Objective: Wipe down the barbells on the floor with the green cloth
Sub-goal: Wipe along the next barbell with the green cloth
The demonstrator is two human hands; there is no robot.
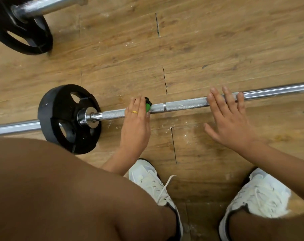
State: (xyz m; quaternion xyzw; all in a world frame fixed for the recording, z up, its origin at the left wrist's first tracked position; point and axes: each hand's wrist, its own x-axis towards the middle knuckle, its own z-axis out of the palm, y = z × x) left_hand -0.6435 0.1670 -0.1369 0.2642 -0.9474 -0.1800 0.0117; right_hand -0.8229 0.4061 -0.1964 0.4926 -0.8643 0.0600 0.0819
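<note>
A chrome barbell (pixel 184 103) lies across the wooden floor from left to right, with a black weight plate (pixel 60 117) on its left end. My left hand (pixel 136 124) curls over the bar just right of the plate and holds the green cloth (pixel 147 106) against it; only a small green bit shows past my fingers. My right hand (pixel 229 117) lies flat with straight fingers pressing on the bar further right. A second barbell (pixel 43 7) with a black plate (pixel 24 32) sits at the top left.
My two white shoes (pixel 153 181) (pixel 259 193) stand just below the bar, with my knees filling the bottom of the view. White dust specks lie on the floor (pixel 200 49) near the bar.
</note>
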